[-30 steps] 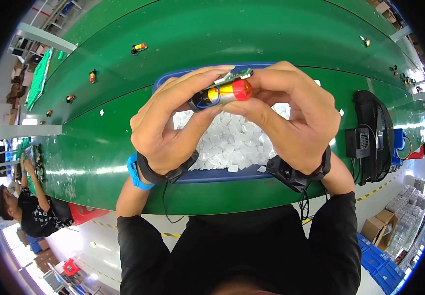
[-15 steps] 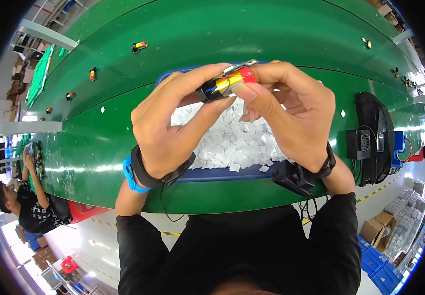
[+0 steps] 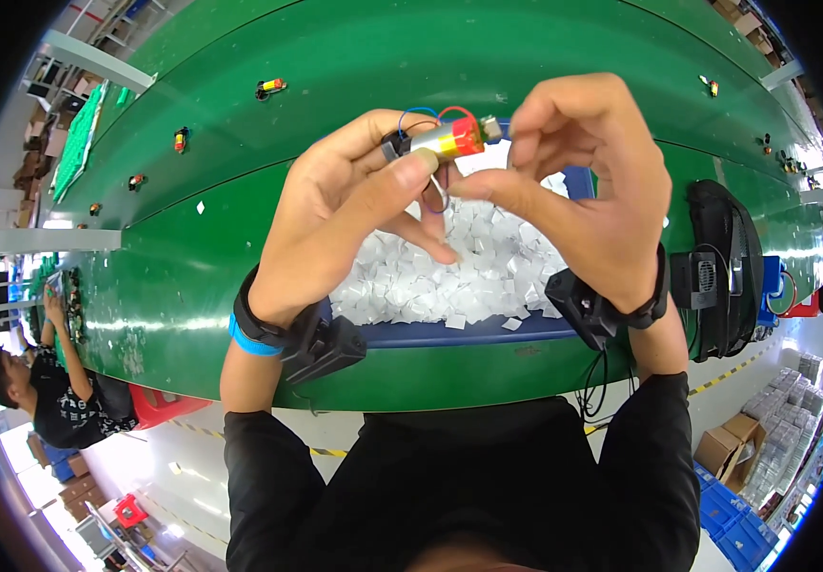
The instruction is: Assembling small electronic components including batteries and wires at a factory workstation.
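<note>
My left hand [image 3: 349, 205] pinches a small cylindrical battery [image 3: 445, 140] between thumb and fingers, above a blue tray [image 3: 440, 336]. The battery is silver, yellow and red, with a black piece at its left end. Thin blue and red wires loop over it, and a small metal connector pokes out at its right end. Just right of that end, my right hand [image 3: 602, 181] is curled with thumb and fingers apart, holding nothing that I can see. Many small white squares [image 3: 468, 272] fill the tray beneath both hands.
Similar batteries with wires [image 3: 271, 88] lie scattered across the green table [image 3: 211, 286]. A black bag [image 3: 724, 257] and a black box [image 3: 694, 279] stand at the right. At the far left a person [image 3: 68, 391] sits working. Cables hang from the black wrist devices.
My right hand has let go of the battery and moved up and right. My left hand has turned it, so the wires and the connector end now show.
</note>
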